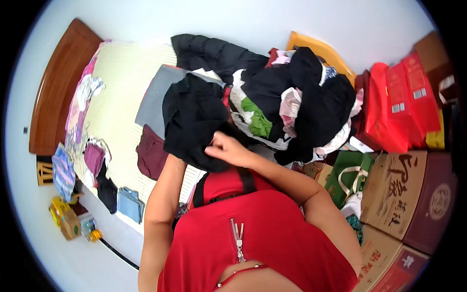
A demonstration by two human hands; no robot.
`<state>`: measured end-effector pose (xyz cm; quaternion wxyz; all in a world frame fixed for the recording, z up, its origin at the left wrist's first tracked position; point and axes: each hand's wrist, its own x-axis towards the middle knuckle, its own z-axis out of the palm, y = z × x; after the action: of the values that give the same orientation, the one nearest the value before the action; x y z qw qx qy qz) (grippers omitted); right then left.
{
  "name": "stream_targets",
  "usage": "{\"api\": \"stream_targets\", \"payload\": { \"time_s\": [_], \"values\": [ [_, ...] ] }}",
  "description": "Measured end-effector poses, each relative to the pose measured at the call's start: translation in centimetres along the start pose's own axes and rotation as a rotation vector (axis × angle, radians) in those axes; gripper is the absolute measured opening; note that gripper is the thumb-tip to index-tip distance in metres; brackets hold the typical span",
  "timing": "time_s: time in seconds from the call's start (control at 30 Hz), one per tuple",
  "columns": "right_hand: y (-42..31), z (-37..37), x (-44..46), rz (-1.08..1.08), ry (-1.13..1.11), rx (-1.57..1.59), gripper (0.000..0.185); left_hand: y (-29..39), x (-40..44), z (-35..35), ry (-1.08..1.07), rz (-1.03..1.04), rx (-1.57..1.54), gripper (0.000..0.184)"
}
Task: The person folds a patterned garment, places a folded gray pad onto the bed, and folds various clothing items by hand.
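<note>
A black garment [187, 109] hangs bunched in front of my body, over the near edge of the bed. My right hand [224, 150] pinches its lower right part, fingers curled into the cloth. The left forearm reaches up under the garment, and my left hand is hidden inside or behind it. Just beyond lies a grey folded cloth [154, 97], and a maroon garment [151, 153] rests to the left. To the right is a big heap of clothes [311, 107], mostly black, with white, green and pink pieces.
A black puffer jacket [214, 53] lies by the wall. Folded jeans [130, 204] and a purple garment [94, 158] are on the bed [121, 78]. On the right stand red bags [386, 107], a green bag [348, 177] and cardboard boxes [394, 194].
</note>
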<state>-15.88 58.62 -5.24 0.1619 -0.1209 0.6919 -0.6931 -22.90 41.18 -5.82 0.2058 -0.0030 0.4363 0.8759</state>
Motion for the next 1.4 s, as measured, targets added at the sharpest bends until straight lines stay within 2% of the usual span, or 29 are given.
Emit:
{"api": "stream_targets", "payload": {
  "time_s": [0.07,0.1,0.17,0.2,0.3,0.33,0.4,0.47,0.57,0.63,0.73,0.8,0.83,0.9,0.93,0.97,1.0,1.03,1.07,1.17,1.2,1.23,1.3,1.33,1.37,1.4],
  "values": [
    [0.3,-0.2,1.0,0.129,0.014,0.336,0.04,-0.1,-0.8,-0.1,-0.043,0.048,0.033,0.048],
    [-0.2,-0.4,1.2,0.189,0.036,0.284,0.042,-0.2,-1.0,-0.1,-0.072,0.07,0.05,0.048],
    [0.6,0.2,1.7,0.317,0.052,0.631,0.049,0.0,-1.5,0.0,-0.136,0.088,0.049,0.048],
    [-1.9,0.2,1.7,0.394,0.014,0.705,0.057,0.2,-1.8,0.0,-0.171,0.085,0.022,0.049],
    [-0.3,-0.3,3.1,0.605,-0.033,0.847,0.062,0.9,-2.8,-0.3,-0.255,-0.067,-0.391,0.049],
    [-0.2,-0.4,3.4,0.651,0.01,0.875,0.047,0.9,-3.0,-1.1,-0.172,-0.081,-0.452,0.048],
    [-0.8,-0.5,3.3,0.582,0.116,0.823,0.039,1.0,-3.1,-2.0,-0.006,-0.107,-0.57,0.047],
    [-2.1,-0.7,3.4,0.491,0.211,0.801,0.036,2.1,-4.0,-1.5,0.143,0.044,-0.44,0.048],
    [-4.9,-1.8,3.4,0.263,0.192,0.66,0.032,4.7,-4.7,-0.1,0.286,0.173,-0.271,0.047],
    [-5.4,-2.9,3.6,0.224,0.114,0.596,0.03,5.7,-4.8,0.1,0.254,0.093,-0.267,0.046],
    [-7.6,-3.1,3.3,0.126,0.071,0.495,0.028,5.6,-4.1,-0.8,0.154,-0.193,-0.343,0.044],
    [-9.1,-2.3,3.2,0.146,0.029,0.505,0.027,4.8,-4.0,-1.1,0.139,-0.359,-0.373,0.042],
    [-9.5,-1.8,3.2,0.153,0.018,0.507,0.026,4.9,-4.1,0.2,0.149,-0.281,-0.113,0.043],
    [-9.1,-1.1,3.4,0.136,0.032,0.347,0.025,2.7,-3.3,-2.2,0.214,-0.232,-0.071,0.049],
    [-8.3,-0.8,3.7,0.103,0.01,0.303,0.027,3.4,-3.5,-0.9,0.154,-0.265,-0.188,0.05],
    [-9.0,-0.7,3.3,0.115,-0.027,0.287,0.03,4.2,-4.0,0.5,0.098,-0.306,-0.304,0.051],
    [-9.8,-0.3,2.8,0.129,-0.032,0.321,0.033,4.1,-4.1,0.3,0.118,-0.328,-0.242,0.055],
    [-10.5,-0.1,2.3,0.113,-0.046,0.374,0.037,4.0,-4.3,0.7,0.129,-0.352,-0.206,0.051],
    [-11.6,-0.3,1.8,0.164,-0.135,0.372,0.042,3.6,-4.4,0.6,0.169,-0.294,-0.047,0.045],
    [-12.2,0.0,1.5,0.104,-0.143,0.187,0.046,1.7,-4.5,0.1,0.196,-0.072,0.528,0.034],
    [-12.0,0.4,1.6,0.054,-0.122,0.189,0.049,1.8,-4.5,0.1,0.206,0.123,1.063,0.036],
    [-12.1,0.7,1.6,0.031,-0.131,0.18,0.053,1.2,-4.7,0.5,0.183,0.237,0.989,0.051],
    [-13.2,0.5,1.2,0.026,-0.232,0.095,0.054,0.9,-4.7,2.1,0.256,0.599,0.946,0.062],
    [-13.4,0.8,1.1,-0.11,-0.248,0.026,0.054,0.2,-4.0,0.9,0.207,0.664,1.171,0.069],
    [-13.6,1.0,0.8,-0.186,-0.276,-0.016,0.056,0.0,-3.8,0.1,0.136,0.567,1.113,0.066],
    [-13.5,1.0,0.8,-0.156,-0.339,-0.07,0.053,-0.1,-3.7,-0.8,0.068,0.471,1.053,0.063]
  ]
}}
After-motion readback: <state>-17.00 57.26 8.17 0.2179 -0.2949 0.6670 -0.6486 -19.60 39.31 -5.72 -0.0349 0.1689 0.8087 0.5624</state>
